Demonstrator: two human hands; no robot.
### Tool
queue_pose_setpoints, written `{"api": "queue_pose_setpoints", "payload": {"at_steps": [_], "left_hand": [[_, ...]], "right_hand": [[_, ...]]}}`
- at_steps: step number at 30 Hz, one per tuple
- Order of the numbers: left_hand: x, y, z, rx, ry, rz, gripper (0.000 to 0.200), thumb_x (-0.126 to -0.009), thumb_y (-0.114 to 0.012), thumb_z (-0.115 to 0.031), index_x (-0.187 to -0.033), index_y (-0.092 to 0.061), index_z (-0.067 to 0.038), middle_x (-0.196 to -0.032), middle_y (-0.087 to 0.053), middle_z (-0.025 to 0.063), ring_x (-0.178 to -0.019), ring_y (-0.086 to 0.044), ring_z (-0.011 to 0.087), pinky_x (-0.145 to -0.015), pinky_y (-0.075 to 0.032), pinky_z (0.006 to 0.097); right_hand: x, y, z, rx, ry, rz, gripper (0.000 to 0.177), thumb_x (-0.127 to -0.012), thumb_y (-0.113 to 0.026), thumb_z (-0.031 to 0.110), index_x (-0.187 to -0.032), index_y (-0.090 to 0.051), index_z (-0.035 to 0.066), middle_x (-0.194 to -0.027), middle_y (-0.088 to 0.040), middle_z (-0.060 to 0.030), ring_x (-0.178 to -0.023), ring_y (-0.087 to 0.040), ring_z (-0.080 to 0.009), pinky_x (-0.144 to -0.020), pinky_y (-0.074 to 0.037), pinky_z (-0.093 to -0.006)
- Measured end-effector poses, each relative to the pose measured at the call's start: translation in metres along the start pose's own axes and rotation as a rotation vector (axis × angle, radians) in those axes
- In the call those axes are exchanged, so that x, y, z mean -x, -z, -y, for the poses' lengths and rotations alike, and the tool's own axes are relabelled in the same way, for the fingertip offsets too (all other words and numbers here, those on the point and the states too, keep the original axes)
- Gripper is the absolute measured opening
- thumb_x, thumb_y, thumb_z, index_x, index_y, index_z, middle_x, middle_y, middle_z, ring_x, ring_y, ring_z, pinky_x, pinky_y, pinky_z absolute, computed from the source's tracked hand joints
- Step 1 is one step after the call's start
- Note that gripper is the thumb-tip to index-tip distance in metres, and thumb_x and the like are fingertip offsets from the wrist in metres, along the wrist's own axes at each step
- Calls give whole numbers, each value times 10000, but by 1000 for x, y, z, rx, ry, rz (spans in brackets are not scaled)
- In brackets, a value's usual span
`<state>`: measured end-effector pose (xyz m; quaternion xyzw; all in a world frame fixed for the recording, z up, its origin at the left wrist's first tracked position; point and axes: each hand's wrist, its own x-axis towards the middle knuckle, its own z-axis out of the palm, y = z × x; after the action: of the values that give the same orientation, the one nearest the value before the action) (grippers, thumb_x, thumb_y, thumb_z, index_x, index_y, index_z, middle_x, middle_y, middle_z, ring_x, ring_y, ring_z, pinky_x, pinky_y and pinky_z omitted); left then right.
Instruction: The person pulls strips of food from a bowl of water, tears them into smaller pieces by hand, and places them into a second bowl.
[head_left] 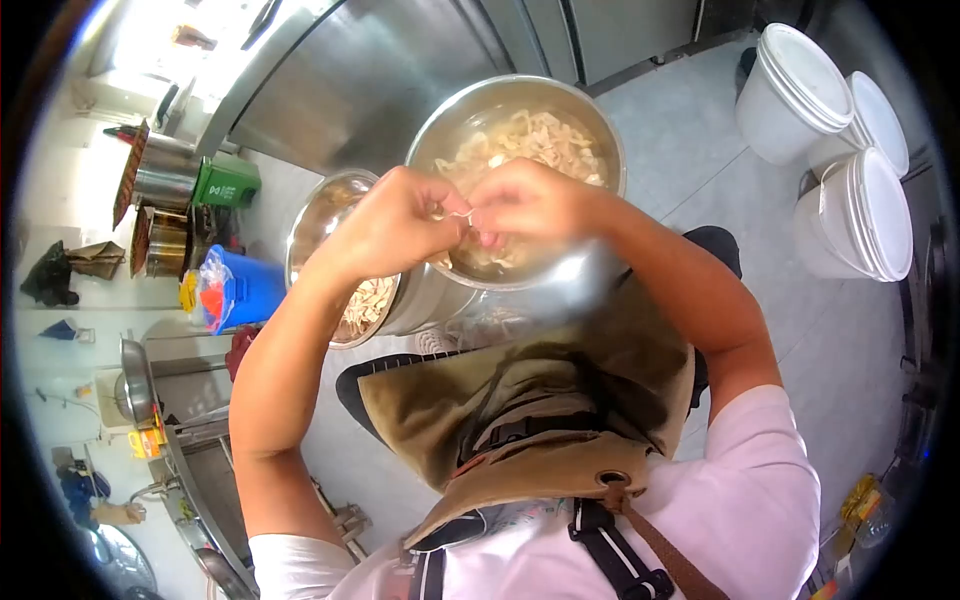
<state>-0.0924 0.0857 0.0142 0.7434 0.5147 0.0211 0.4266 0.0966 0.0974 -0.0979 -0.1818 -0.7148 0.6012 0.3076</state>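
Note:
Over the near left part of a large steel bowl (617, 150), my left hand (405, 222) and my right hand (525, 203) meet with fingers pinched together. A thin pale strip (462, 213) is held between the fingertips of both. The large bowl holds liquid and many pale, flat pieces (545, 140). Beside it on the left stands a smaller steel bowl (305, 225), partly behind my left hand and forearm, with thin pale pieces (368, 303) in it.
White lidded buckets (855, 215) stand at the right. On the left are a blue bin (252, 290), a green box (228, 182) and steel pots (165, 170). A steel cabinet (370, 80) stands behind the bowls. My apron (560, 370) covers my lap.

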Motion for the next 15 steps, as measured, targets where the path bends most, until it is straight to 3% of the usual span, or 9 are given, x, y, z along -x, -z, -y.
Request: {"api": "queue_pose_setpoints", "payload": {"at_steps": [3, 7, 9, 12, 15], "left_hand": [[-1, 2, -1, -73, 6, -2, 161, -807, -643, -104, -852, -686, 44, -665, -622, 35, -606, -530, 56, -541, -420, 239], [5, 9, -13, 39, 106, 20, 149, -846, -631, -91, -850, -685, 48, -659, -619, 32, -605, -529, 56, -539, -421, 235], [6, 13, -9, 18, 55, -1, 145, -863, -620, -80, -843, -682, 49, -660, -617, 29, -601, -530, 57, -536, -423, 231], [8, 16, -1, 59, -14, -43, 146, -858, -654, -105, -829, -682, 35, -660, -600, 3, -585, -508, 47, -519, -406, 218], [13, 23, -3, 77, -42, -73, 143, -854, -670, -117, -830, -687, 23, -661, -589, -18, -576, -487, 39, -507, -386, 211]], "right_hand": [[-2, -2, 21, -10, -197, -35, 189, -898, -575, 143, -941, -645, -28, -804, -627, -49, -757, -603, -118, -686, -492, -260], [-9, -1, 8, 38, -60, -55, 180, -876, -569, 140, -908, -651, -17, -781, -630, -40, -719, -591, -104, -653, -481, -255], [-13, -2, 7, 25, -92, -72, 167, -869, -564, 125, -897, -653, -12, -787, -635, -39, -708, -584, -95, -638, -475, -253], [-17, -5, 9, 44, -36, -195, 201, -834, -546, 152, -723, -651, 20, -618, -586, -26, -575, -536, -96, -526, -411, -263], [-19, -7, 8, -8, -57, -250, 208, -829, -527, 131, -697, -640, 16, -603, -576, -27, -558, -532, -96, -508, -398, -261]]}}
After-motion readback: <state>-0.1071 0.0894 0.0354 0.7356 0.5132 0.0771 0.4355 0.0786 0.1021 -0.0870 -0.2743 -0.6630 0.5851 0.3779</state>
